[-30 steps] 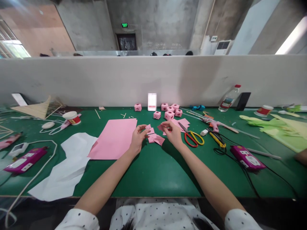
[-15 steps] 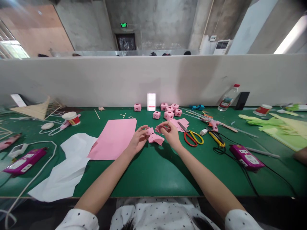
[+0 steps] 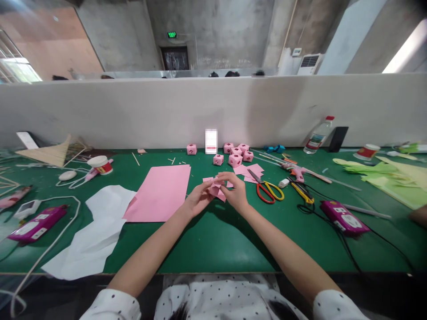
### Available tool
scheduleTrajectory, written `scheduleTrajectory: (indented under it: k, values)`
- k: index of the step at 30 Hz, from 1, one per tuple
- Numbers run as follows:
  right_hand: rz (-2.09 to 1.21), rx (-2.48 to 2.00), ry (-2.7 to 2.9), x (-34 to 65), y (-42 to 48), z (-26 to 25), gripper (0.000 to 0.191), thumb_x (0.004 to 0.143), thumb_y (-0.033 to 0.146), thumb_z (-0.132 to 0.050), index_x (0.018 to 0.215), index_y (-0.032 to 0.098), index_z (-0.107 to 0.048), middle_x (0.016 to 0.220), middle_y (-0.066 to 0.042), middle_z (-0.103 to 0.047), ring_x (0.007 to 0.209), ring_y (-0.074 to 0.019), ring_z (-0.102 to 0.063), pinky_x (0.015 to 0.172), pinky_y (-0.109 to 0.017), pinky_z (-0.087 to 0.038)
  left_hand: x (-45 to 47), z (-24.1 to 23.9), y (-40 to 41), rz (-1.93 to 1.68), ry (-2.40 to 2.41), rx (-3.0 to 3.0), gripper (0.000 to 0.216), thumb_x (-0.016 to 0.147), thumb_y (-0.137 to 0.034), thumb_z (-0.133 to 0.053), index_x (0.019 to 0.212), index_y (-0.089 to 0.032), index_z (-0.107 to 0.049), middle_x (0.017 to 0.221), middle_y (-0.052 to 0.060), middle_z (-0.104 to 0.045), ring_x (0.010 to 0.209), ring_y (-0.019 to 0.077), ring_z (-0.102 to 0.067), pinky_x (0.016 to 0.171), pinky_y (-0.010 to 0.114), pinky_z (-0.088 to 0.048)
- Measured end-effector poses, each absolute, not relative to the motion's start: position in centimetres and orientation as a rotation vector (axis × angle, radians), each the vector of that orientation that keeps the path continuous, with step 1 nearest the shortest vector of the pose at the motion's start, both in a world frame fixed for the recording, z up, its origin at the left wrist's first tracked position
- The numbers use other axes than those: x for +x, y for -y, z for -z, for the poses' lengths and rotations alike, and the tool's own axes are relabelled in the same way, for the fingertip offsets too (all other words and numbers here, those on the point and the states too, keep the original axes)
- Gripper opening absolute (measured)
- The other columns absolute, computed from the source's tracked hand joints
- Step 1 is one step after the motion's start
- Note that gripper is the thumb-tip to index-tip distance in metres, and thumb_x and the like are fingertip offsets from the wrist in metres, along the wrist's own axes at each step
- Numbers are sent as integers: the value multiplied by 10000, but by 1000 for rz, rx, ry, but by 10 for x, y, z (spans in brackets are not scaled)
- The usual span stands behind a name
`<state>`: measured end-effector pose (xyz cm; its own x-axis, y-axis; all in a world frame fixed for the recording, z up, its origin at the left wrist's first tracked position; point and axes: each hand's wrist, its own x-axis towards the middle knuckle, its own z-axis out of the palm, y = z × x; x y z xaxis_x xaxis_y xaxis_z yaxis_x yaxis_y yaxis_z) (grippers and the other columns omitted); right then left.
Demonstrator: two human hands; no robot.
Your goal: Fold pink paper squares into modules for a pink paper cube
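Folded pink paper pieces (image 3: 216, 188) are held between my two hands above the green table. My left hand (image 3: 199, 198) grips them from the left, its fingers closed. From the right, my right hand (image 3: 235, 190) pinches the same paper, fingers curled over the top. My fingers hide part of the folds, so I cannot tell how the pieces join. Beyond my hands, several finished pink paper cubes (image 3: 235, 160) stand in a cluster, and one more pink cube (image 3: 191, 149) sits apart. Loose pink paper squares (image 3: 251, 171) lie just past my right hand.
Scissors (image 3: 267, 191) with red and yellow handles lie right of my hands, near a pink glue gun (image 3: 296, 172) and a purple power strip (image 3: 343, 218). Pink sheets (image 3: 158, 193) and crumpled white paper (image 3: 96, 231) lie left. A phone (image 3: 211, 141) leans against the partition.
My hands have come together. The paper piece in my right hand, apart from the left one before, now meets the left hand's folded paper.
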<state>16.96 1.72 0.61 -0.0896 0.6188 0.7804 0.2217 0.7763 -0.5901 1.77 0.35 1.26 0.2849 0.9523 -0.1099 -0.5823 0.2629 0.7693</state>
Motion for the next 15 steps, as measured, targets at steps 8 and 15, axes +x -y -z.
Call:
scheduleTrajectory:
  k: [8,15]
  values:
    - [-365,-683,1789,175,-18,-9,301,798,191,-629,1081,271,-697,1242,-70,-630,1192,-249,-538,985,-431,-453,12,-9,-10,-1281,-664,674,200,658,-220,-805,778,-108,-690,746,30,-670,665,105,-597,661,239,-483]
    - [-1478,-1039,1040,158,-11,-12,360,701,505,-763,824,167,-744,792,-38,-630,654,-111,-512,558,-242,-409,8,-6,-16,-1608,-876,963,279,596,-299,-851,770,-128,-715,788,25,-677,747,127,-595,728,254,-444]
